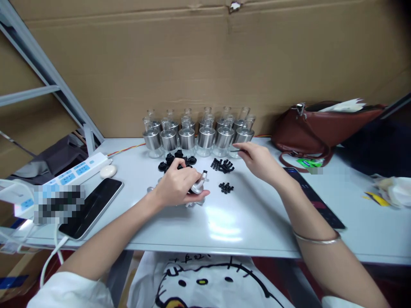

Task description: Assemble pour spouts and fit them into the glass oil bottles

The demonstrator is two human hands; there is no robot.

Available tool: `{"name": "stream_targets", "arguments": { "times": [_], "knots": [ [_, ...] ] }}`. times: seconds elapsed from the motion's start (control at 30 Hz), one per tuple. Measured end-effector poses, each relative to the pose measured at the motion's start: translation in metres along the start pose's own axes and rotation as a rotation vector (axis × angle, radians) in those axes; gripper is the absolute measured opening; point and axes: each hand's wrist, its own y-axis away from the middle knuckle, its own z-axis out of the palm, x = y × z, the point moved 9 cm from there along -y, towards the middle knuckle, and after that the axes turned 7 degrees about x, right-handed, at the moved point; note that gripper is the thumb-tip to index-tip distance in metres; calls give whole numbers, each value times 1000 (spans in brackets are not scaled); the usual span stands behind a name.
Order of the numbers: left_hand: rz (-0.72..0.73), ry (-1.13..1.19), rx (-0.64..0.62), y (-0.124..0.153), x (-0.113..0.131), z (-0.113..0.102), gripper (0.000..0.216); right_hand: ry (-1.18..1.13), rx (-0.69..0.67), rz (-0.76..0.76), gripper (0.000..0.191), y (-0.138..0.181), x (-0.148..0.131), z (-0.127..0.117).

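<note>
My left hand (177, 183) is closed around a silver metal cap-like part (198, 186) with a short spout and a small black tip. My fingers hide much of it. Up and to the right, my right hand (257, 159) pinches a thin black piece (236, 150), which points left in front of the bottles. Between the hands lie a pile of slim black pieces (222, 165) and a cluster of small black rings (226, 188). Black knob-like parts (173, 160) are heaped just behind my left hand, and clear pieces (195, 202) show partly beneath it.
Two rows of glass bottles with metal bands (206, 137) stand along the cardboard wall (205, 64). At left are a power strip (77, 171), a round white case (108, 171) and a phone (93, 207). A brown bag (302, 128) and a dark tablet-like device (316, 199) lie right.
</note>
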Motion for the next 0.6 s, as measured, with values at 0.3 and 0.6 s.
{"name": "stream_targets", "arguments": {
  "times": [0.3, 0.6],
  "knots": [
    [11, 6, -13, 1, -1, 1, 22, 237, -523, 147, 18, 22, 10, 35],
    [40, 32, -36, 1, 3, 4, 39, 271, -526, 228, 14, 28, 30, 40]
  ]
}}
